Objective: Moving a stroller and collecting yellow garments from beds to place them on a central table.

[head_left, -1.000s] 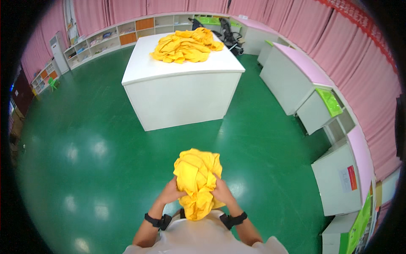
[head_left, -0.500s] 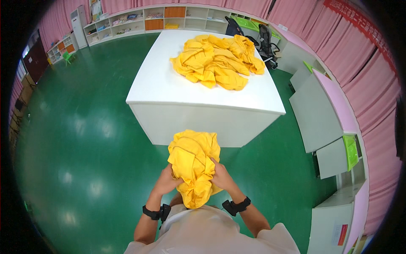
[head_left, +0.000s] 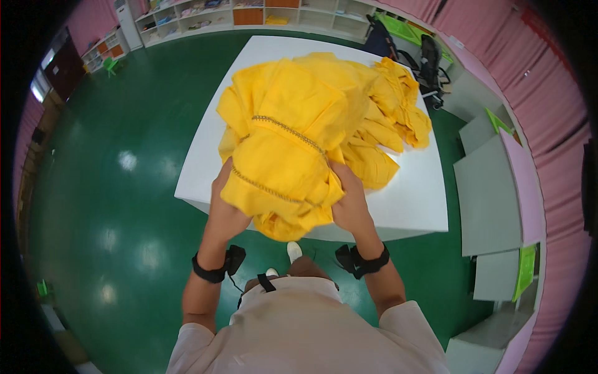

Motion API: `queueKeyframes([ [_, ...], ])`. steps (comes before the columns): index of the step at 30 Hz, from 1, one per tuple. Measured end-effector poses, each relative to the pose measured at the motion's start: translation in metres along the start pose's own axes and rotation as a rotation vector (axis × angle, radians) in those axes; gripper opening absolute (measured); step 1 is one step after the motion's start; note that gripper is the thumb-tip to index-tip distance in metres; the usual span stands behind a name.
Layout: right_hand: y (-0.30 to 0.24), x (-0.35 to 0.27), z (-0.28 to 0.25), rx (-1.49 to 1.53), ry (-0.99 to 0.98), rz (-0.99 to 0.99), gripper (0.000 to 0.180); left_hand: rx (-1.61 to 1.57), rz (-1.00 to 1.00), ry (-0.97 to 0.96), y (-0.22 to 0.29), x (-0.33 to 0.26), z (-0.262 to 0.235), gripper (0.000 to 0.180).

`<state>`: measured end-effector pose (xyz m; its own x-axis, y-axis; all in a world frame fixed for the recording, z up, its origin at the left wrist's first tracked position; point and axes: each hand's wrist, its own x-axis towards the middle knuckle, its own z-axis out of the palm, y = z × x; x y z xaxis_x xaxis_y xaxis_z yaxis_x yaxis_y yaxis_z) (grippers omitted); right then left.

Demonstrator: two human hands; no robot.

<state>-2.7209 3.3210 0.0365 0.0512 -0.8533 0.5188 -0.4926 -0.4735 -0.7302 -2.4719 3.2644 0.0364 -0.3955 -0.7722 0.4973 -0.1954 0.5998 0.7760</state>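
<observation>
Over the near side of the white table (head_left: 414, 199), a person holds up a bunched yellow cloth (head_left: 286, 162) with both hands. The left hand (head_left: 226, 204) grips its left edge and the right hand (head_left: 352, 198) its right edge; most of the fingers are hidden by the folds, but both sets are closed on the fabric. Two dark stitched seams (head_left: 289, 132) run across the front of the cloth, and its lower end hangs in a rounded bulge between the wrists.

Behind it and to the right, a loose pile of yellow cloth (head_left: 398, 118) lies crumpled on the table. The held piece covers part of this pile, and whether the two touch cannot be told. A black band (head_left: 212, 268) circles the left wrist and another black strap (head_left: 370, 262) the right one. Below the hands are a pale shirt (head_left: 286, 330) and a white shoe (head_left: 294, 251) on the green floor (head_left: 106, 187).

Farther back, white shelves (head_left: 317, 19) line the wall, with a small green chair (head_left: 110, 65) near their left end and a dark stroller (head_left: 430, 68) beyond the table's far right corner. Along the right side, white cabinets (head_left: 489, 193) stand before a pink curtain (head_left: 498, 56)
</observation>
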Motion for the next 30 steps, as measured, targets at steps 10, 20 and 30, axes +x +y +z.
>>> queueKeyframes([
  [10,0.281,0.025,0.107,-0.127,-0.45,0.34,0.077,0.293,-0.376,-0.161,-0.308,-0.022,0.127,0.053],
  [20,0.311,0.05,0.113,0.049,-0.44,0.378,0.075,0.502,-0.44,0.038,-0.305,-0.001,0.148,0.059],
  [30,0.325,0.021,0.104,-0.295,-0.66,0.143,0.083,-0.007,-0.626,0.273,-0.249,-0.054,0.098,0.091],
])
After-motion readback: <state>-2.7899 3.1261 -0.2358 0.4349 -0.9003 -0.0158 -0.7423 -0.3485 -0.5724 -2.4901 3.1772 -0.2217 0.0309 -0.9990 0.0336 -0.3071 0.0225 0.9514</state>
